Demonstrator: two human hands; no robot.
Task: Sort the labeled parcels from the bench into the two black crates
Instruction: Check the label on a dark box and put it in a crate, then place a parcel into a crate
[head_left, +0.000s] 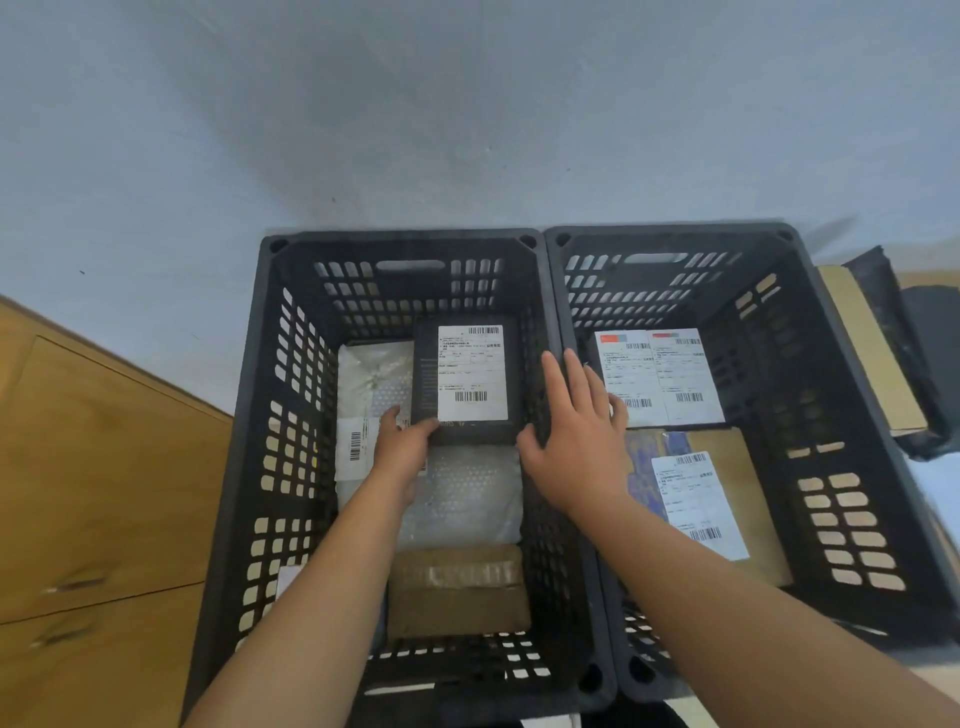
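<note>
Head view: my left hand (402, 447) grips the near left corner of the black parcel (470, 384), which lies toward the far right corner of the left crate (395, 238) on a bubble-wrapped parcel (467, 493). My right hand (576, 436), fingers straight and spread, lies along its right edge.

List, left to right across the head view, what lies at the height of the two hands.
From the left: wooden cabinet → left crate wall → left hand → black box → right hand → white-labelled parcels → right crate wall → cardboard.
</note>
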